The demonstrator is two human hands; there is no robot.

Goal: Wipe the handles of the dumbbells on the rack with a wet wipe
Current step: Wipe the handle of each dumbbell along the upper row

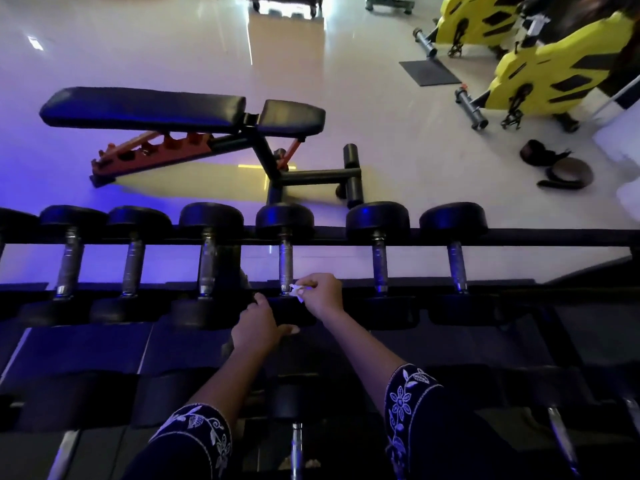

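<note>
Top rack rail (pixel 519 234) runs 9 to 3 o'clock across mid-frame and carries a row of black-headed dumbbells with bare metal handles, all lying roughly 12-to-6.

Far left, 9 o'clock: two dumbbells side by side, handles (pixel 69 263) and (pixel 132 268) uncovered. Third dumbbell handle (pixel 207 266) sits just left of centre, also uncovered.

Your left hand (pixel 256 329) is at about 7 o'clock of centre. It is clamped on the near head (pixel 289 311) of the fourth dumbbell: fingers curl over its left edge, thumb lies along the near side. Embroidered dark sleeve (pixel 194 434) shows at the lower edge.

Fourth dumbbell handle (pixel 286 265) is at dead centre. The wet wipe (pixel 297 292) is a small white crumpled piece touching the near end of this handle, just above the near head.

Your right hand (pixel 323 296) is just right of that handle, at 4 o'clock of centre, fingers pinched together on the wipe, pressing it to the metal.

Right of your hands, 3 o'clock: two more dumbbells, handles (pixel 380 268) and (pixel 457 266) bare.

Beyond the rack: adjustable bench (pixel 180 110) at 11 o'clock, yellow exercise bikes (pixel 540 77) at 1–2 o'clock, and a dark belt-like item (pixel 564 173) on the floor at 2 o'clock.
</note>
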